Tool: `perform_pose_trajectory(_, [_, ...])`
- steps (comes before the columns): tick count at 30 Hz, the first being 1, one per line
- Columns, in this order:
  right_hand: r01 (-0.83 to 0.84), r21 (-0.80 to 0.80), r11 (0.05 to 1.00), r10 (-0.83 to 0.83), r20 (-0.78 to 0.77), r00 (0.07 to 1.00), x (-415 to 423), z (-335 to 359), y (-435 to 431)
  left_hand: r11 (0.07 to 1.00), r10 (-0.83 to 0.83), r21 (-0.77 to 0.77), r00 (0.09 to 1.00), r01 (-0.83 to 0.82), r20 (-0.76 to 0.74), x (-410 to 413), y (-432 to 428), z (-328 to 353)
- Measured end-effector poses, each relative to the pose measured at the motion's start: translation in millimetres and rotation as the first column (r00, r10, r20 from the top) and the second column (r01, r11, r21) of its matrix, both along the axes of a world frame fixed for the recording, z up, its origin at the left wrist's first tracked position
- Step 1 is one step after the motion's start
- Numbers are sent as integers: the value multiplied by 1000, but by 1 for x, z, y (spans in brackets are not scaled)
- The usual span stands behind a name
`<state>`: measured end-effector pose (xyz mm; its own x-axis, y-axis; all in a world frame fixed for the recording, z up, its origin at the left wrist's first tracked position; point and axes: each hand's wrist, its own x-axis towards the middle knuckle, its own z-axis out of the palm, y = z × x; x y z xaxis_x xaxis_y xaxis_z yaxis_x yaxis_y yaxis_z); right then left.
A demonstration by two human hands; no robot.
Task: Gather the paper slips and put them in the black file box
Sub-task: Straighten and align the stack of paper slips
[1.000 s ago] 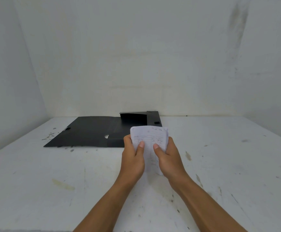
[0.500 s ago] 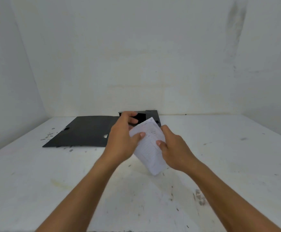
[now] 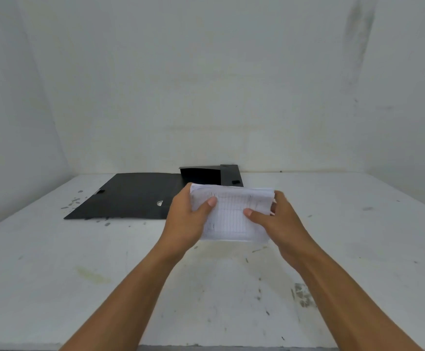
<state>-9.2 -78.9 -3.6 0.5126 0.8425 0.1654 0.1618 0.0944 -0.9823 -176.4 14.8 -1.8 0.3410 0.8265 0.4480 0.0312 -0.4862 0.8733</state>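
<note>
Together, left hand point(image 3: 184, 219) and right hand point(image 3: 281, 220) grip a white ruled paper slip stack point(image 3: 231, 214) above the scuffed white bench point(image 3: 54, 262), just before the open black file box point(image 3: 135, 196).

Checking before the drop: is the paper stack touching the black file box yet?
Cannot tell. In the head view the paper stack overlaps the black file box, hiding any gap.

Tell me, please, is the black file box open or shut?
Open. The file box shows its dark inside, and its lid lies flat on the table to its left.
</note>
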Motion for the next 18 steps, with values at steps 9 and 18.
perform_pose_trajectory(9, [56, 12, 998, -57, 25, 998, -3, -14, 11, 977, -63, -190, 983, 96, 172, 4, 5, -26])
perform_pose_trajectory(18, [88, -10, 996, -87, 72, 994, -3, -24, 20, 990, -41, -131, 994, 55, 104, 7, 10, -36])
